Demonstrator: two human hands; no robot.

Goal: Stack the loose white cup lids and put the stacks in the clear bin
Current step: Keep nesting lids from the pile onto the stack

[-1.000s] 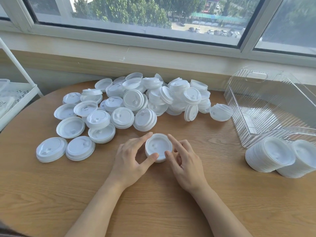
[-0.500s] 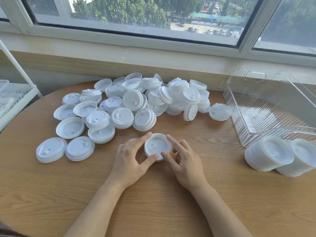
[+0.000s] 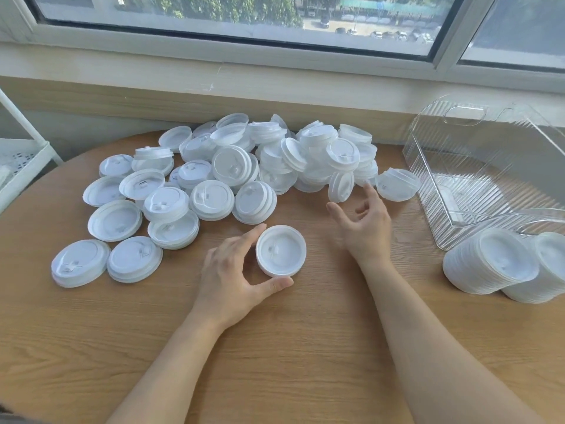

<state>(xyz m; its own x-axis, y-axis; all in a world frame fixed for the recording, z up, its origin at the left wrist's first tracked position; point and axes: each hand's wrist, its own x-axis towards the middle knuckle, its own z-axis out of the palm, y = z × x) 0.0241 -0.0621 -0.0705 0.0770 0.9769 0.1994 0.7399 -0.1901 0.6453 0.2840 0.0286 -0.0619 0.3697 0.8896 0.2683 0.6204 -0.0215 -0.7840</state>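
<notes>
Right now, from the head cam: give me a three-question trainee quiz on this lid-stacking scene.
1. True or false: the left hand holds the small stack of white plastic cup lids between thumb and fingers.
2. Multiple choice: the right hand is A) gripping that stack, B) open, reaching toward the tilted white lid at the pile's edge, C) inside the clear ribbed plastic bin.
3. Fill in: the two tall finished stacks of white lids lie on the wooden table, ______ the bin.

Key: 1 true; 2 B; 3 outside, in front of
</notes>
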